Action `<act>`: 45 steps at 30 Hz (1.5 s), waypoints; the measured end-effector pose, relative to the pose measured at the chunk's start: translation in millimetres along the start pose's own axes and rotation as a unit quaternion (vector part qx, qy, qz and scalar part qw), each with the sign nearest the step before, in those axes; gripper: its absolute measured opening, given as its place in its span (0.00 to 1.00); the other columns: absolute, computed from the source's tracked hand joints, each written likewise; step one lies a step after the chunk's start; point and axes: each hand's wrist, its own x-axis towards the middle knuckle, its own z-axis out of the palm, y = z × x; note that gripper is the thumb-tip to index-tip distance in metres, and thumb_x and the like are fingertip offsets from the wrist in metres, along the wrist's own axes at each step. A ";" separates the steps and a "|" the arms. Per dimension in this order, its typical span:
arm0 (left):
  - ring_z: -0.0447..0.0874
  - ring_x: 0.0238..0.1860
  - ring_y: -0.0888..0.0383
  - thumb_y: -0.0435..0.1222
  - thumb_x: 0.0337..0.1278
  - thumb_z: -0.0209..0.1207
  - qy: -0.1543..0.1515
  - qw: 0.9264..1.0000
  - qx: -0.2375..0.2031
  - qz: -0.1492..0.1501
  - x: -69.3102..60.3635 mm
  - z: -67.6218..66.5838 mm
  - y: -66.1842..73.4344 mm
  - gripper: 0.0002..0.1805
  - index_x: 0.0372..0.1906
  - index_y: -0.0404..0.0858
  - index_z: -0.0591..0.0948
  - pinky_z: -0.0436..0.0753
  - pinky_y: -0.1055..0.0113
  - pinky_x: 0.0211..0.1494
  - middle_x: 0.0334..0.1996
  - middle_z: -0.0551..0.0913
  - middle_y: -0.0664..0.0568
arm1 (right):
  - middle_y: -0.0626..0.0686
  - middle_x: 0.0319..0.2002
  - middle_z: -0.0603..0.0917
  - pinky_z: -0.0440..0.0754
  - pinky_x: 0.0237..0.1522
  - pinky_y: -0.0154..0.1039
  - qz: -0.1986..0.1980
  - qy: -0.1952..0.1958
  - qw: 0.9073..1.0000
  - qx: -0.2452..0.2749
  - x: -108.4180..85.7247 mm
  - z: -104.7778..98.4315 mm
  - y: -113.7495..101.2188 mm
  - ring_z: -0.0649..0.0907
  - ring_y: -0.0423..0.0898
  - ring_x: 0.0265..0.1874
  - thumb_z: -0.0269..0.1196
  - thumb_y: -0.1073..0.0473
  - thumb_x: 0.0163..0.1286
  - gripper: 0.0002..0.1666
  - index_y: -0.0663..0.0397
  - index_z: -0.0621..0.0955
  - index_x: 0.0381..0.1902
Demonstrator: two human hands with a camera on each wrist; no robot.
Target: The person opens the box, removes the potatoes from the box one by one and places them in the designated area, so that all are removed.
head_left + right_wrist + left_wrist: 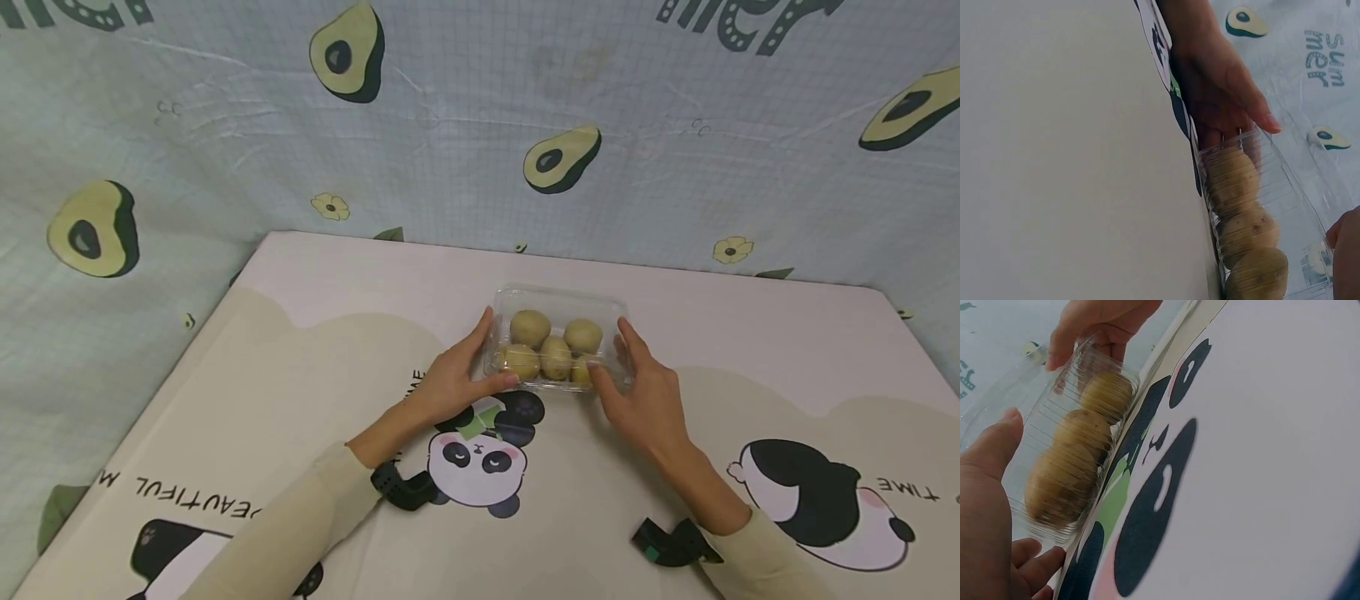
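Note:
A clear plastic container [558, 295] holds several round, yellowish-brown potatoes [530, 329]. My left hand [450, 379] grips its left side, with the thumb at the front edge and the fingers along the side. On the right side, my right hand [647, 400] holds it between thumb and fingers, the thumb tip at the front right corner. In the left wrist view, ribbed clear plastic covers the potatoes [1063, 481], and more clear plastic slants away above; I cannot tell how the lid sits. The right wrist view shows potatoes [1260, 275] in a row along the ribbed wall.
Under the container lies a pale tabletop cover [570, 517] printed with pandas and lettering. A light curtain [450, 108] with avocado prints hangs behind the table and on its left. Dark bands [405, 487] with mounts are on both wrists.

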 end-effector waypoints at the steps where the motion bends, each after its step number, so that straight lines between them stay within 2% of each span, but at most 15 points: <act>1: 0.50 0.73 0.50 0.77 0.44 0.47 0.000 1.000 -0.001 0.000 0.0 0.0 0.0 0.63 0.77 0.44 0.41 0.57 0.51 0.70 0.74 0.50 0.47 | 0.67 0.55 0.77 0.72 0.56 0.58 0.002 0.000 1.000 0.001 0.1 0.1 -0.2 0.77 0.61 0.55 0.61 0.54 0.66 0.38 0.62 0.63 0.70; 8: 0.50 0.73 0.50 0.75 0.45 0.49 -0.001 1.000 -0.005 0.006 0.0 0.0 -0.5 0.62 0.77 0.43 0.42 0.56 0.50 0.70 0.73 0.52 0.46 | 0.66 0.54 0.78 0.71 0.57 0.58 0.020 -0.003 1.000 0.013 1.1 -1.0 -2.3 0.77 0.60 0.55 0.59 0.55 0.67 0.36 0.62 0.64 0.70; 13: 0.49 0.73 0.52 0.73 0.47 0.50 -0.003 1.000 -0.005 0.012 0.1 0.4 -1.6 0.60 0.77 0.44 0.42 0.56 0.52 0.71 0.73 0.53 0.47 | 0.65 0.58 0.76 0.73 0.56 0.56 0.051 0.000 0.998 0.034 2.2 -4.6 -5.4 0.78 0.58 0.55 0.57 0.56 0.69 0.34 0.59 0.64 0.70; 16: 0.48 0.73 0.52 0.73 0.47 0.50 -0.004 1.000 -0.009 0.015 0.0 0.2 -2.1 0.60 0.77 0.44 0.42 0.55 0.53 0.71 0.74 0.51 0.47 | 0.67 0.58 0.75 0.73 0.55 0.57 0.047 -0.006 0.999 0.025 2.7 -6.0 -7.1 0.79 0.58 0.55 0.58 0.54 0.69 0.35 0.59 0.63 0.71; 19: 0.49 0.73 0.52 0.76 0.43 0.48 -0.002 1.000 -0.012 0.010 -0.3 -0.3 -2.2 0.63 0.77 0.45 0.41 0.55 0.53 0.71 0.74 0.50 0.47 | 0.69 0.59 0.73 0.70 0.57 0.58 0.033 -0.029 0.999 0.011 2.8 -6.1 -8.8 0.77 0.60 0.56 0.59 0.49 0.69 0.40 0.59 0.60 0.72; 23: 0.51 0.72 0.51 0.78 0.40 0.46 0.001 1.000 -0.013 0.001 -0.5 -0.5 -2.5 0.64 0.77 0.45 0.41 0.56 0.52 0.70 0.74 0.50 0.47 | 0.69 0.63 0.69 0.71 0.55 0.61 0.025 -0.045 0.999 -0.008 3.3 -8.0 -11.8 0.74 0.64 0.58 0.59 0.45 0.69 0.44 0.58 0.57 0.74; 28: 0.51 0.72 0.50 0.78 0.40 0.46 0.001 1.000 -0.011 -0.002 0.3 0.3 -3.2 0.64 0.77 0.46 0.41 0.57 0.51 0.70 0.74 0.50 0.47 | 0.70 0.66 0.65 0.68 0.56 0.64 0.035 -0.052 0.998 -0.032 3.4 -16.3 -16.2 0.69 0.68 0.60 0.60 0.43 0.68 0.47 0.58 0.53 0.75; 31: 0.51 0.72 0.50 0.78 0.40 0.47 0.000 1.000 -0.010 -0.002 0.9 0.8 -2.8 0.64 0.77 0.46 0.40 0.57 0.51 0.70 0.74 0.50 0.46 | 0.69 0.67 0.64 0.68 0.56 0.65 0.042 -0.056 0.997 -0.032 3.0 -19.5 -17.3 0.71 0.69 0.59 0.60 0.43 0.67 0.49 0.58 0.52 0.75; 36: 0.51 0.72 0.50 0.77 0.42 0.48 0.001 1.000 -0.010 -0.001 0.6 0.8 -1.8 0.63 0.77 0.46 0.40 0.57 0.51 0.70 0.74 0.50 0.46 | 0.69 0.65 0.67 0.74 0.51 0.62 0.039 -0.037 0.998 -0.016 1.6 -20.3 -17.5 0.76 0.68 0.54 0.60 0.45 0.68 0.46 0.61 0.55 0.73; 45: 0.53 0.72 0.49 0.75 0.43 0.51 -0.001 1.000 -0.011 -0.007 0.9 0.3 -0.9 0.63 0.77 0.43 0.42 0.58 0.50 0.69 0.73 0.54 0.45 | 0.65 0.59 0.75 0.77 0.51 0.51 -0.009 0.031 0.999 0.034 4.1 -22.4 -7.5 0.80 0.61 0.52 0.60 0.56 0.70 0.33 0.63 0.65 0.68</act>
